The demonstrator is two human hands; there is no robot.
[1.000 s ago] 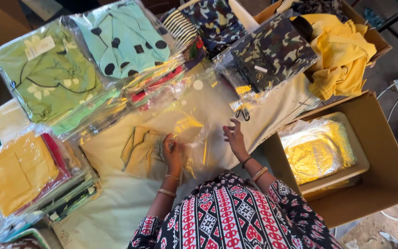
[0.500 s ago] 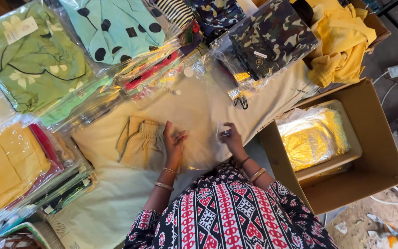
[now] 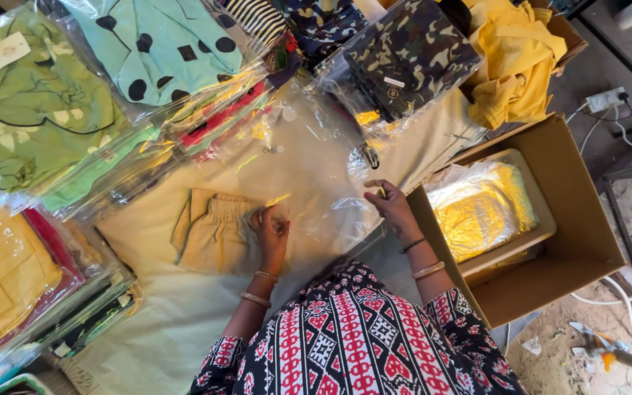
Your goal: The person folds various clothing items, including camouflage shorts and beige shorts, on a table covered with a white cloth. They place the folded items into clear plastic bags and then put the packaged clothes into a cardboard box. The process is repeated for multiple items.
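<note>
L hand [image 3: 272, 228] pressed on tan garment [image 3: 213, 232] mid-surface, bag [image 3: 323, 197] pinned flat | R hand [image 3: 389, 205] pinching bag edge, held taut | box [image 3: 572, 241] at R edge.

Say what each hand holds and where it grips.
Both hold the clear plastic bag: left hand presses its edge beside the folded tan garment; right hand pinches its opposite edge.
</note>
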